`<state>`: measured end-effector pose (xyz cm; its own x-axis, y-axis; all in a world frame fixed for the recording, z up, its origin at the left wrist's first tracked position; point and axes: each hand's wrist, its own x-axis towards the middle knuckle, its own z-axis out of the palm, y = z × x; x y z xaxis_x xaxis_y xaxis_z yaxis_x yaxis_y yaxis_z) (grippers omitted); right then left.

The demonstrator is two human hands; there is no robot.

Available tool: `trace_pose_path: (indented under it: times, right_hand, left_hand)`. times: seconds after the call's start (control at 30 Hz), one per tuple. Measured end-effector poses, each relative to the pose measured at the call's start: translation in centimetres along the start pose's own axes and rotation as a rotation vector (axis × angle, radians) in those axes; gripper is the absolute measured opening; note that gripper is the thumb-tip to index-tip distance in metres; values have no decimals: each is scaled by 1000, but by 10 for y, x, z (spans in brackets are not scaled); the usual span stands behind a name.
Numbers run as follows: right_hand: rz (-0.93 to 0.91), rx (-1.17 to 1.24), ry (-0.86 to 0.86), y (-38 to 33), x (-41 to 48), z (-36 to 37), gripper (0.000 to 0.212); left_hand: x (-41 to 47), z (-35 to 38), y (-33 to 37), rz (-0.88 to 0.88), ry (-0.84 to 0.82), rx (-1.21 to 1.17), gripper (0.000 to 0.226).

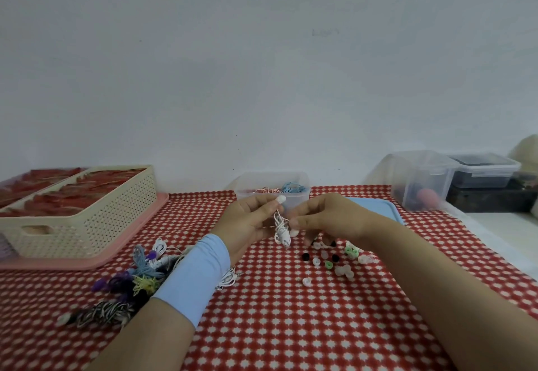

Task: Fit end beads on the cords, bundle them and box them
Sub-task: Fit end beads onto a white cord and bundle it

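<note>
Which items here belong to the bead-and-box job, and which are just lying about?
In the job:
- white cord, held by left hand and right hand
- loose beads
- cord pile
- clear box holding cords

Lying about:
- woven basket on pink tray
- blue lid
- clear tub
- dark lidded box

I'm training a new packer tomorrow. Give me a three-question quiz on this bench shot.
1. Fill in: the beige basket stands on a ___ tray.
2. True or false: the left hand and the right hand both hold the white cord.
3. The loose beads lie: A) in the basket B) on the tablecloth near the right hand C) in the left hand.
Key: 1 pink; 2 true; 3 B.
</note>
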<state>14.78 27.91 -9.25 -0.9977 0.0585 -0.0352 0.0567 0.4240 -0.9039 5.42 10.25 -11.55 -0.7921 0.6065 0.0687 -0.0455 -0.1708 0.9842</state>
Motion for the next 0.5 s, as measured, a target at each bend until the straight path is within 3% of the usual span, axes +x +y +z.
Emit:
trace_pose_path:
  times: [0.17, 0.3, 0.5]
  right_hand:
    - [3, 57, 38, -5, 1, 1, 15]
    - [15, 41, 56, -20, 2, 3, 25]
    - [-42, 11, 243, -53, 39, -16, 13]
  left_hand:
    - [2, 1, 8, 38, 66, 89, 15]
    - [14, 8, 23, 73, 79, 192, 12]
    - [44, 2, 70, 123, 142, 347, 10]
